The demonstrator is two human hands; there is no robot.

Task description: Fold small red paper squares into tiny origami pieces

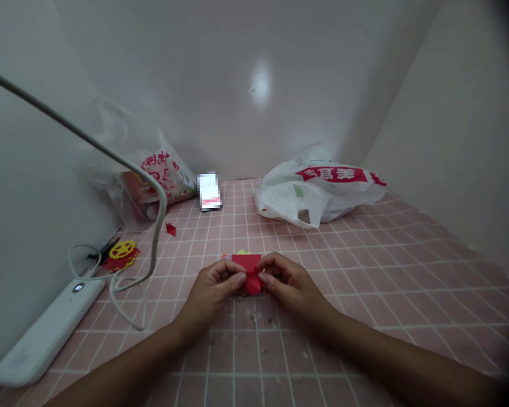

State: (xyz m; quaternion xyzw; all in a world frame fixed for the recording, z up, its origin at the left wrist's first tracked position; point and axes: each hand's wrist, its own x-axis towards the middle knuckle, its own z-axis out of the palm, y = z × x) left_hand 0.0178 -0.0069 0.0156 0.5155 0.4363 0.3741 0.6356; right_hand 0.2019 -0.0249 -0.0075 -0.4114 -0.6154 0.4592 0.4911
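A small piece of folded red paper point(253, 282) is held between my two hands near the middle of the view. My left hand point(220, 282) pinches its left side between thumb and fingers. On the right side, my right hand point(283, 278) pinches it in the same way. Just behind lies a flat red square point(246, 259), with a bit of yellow point(242, 252) showing past its far edge. How far the held paper and the square are separate pieces is hard to tell.
White plastic bags stand at the back left point(169, 181) and back right point(280, 189), with a lit phone point(209, 191) between them. Farther left are a red scrap point(171, 229), yellow and red cutouts point(122, 250), a white power bank point(51, 333) and a looping cable point(159, 226).
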